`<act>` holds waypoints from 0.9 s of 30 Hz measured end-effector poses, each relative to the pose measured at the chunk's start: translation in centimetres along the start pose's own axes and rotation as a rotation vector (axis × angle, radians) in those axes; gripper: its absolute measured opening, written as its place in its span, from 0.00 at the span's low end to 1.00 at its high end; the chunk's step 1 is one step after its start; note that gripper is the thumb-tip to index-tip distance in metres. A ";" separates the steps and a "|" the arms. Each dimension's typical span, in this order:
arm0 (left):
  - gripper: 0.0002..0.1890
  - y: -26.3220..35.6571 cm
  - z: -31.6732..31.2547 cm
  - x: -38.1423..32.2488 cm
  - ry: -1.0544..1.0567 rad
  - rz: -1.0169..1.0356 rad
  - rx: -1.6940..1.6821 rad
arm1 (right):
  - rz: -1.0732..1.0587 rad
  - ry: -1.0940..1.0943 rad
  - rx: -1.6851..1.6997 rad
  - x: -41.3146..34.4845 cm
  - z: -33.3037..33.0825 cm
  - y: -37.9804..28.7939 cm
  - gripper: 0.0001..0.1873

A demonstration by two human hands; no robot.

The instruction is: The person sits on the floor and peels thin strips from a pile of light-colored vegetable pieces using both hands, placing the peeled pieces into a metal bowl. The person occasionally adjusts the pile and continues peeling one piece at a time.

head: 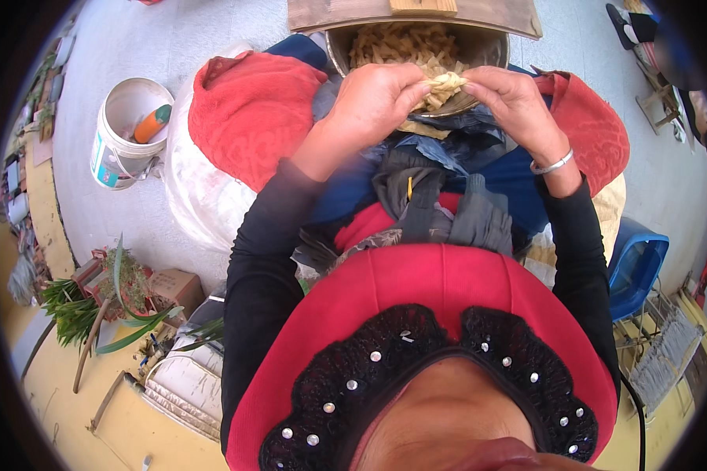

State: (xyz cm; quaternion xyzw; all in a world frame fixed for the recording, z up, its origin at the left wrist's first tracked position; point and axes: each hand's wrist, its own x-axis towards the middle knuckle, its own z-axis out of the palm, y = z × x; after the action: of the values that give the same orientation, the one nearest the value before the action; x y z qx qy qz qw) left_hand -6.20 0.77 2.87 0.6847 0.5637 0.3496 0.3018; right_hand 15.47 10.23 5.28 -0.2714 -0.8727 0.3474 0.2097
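Observation:
Between my two hands, above the near rim of a round metal basin (343, 54), is a pale yellow knotted strip (446, 82) of a soft material I cannot name for sure. My left hand (378, 103) pinches its left end between thumb and fingertips. The right end is pinched the same way by my right hand (509, 100), which has a silver bangle at the wrist. A heap of similar tan strips (403, 44) fills much of the basin. Beneath my hands, dark plastic sheeting (442, 144) lies over my lap.
A wooden board (353, 15) rests across the basin's far side. Red towels (253, 112) cover my knees. To the left stands a white bucket (131, 132) holding an orange and green object. A blue plastic container (639, 268) is at the right. Part of another person (645, 35) shows at the upper right.

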 end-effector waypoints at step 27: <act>0.08 -3.0 -2.2 9.5 0.240 -0.294 -0.733 | 0.204 0.196 0.294 9.0 -0.7 3.6 0.10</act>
State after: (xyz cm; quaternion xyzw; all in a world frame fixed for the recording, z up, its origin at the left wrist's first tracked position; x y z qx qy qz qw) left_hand -8.57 10.70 3.05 0.3986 0.5248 0.5577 0.5046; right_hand 10.15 18.34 4.70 -0.3574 -0.7561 0.4624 0.2946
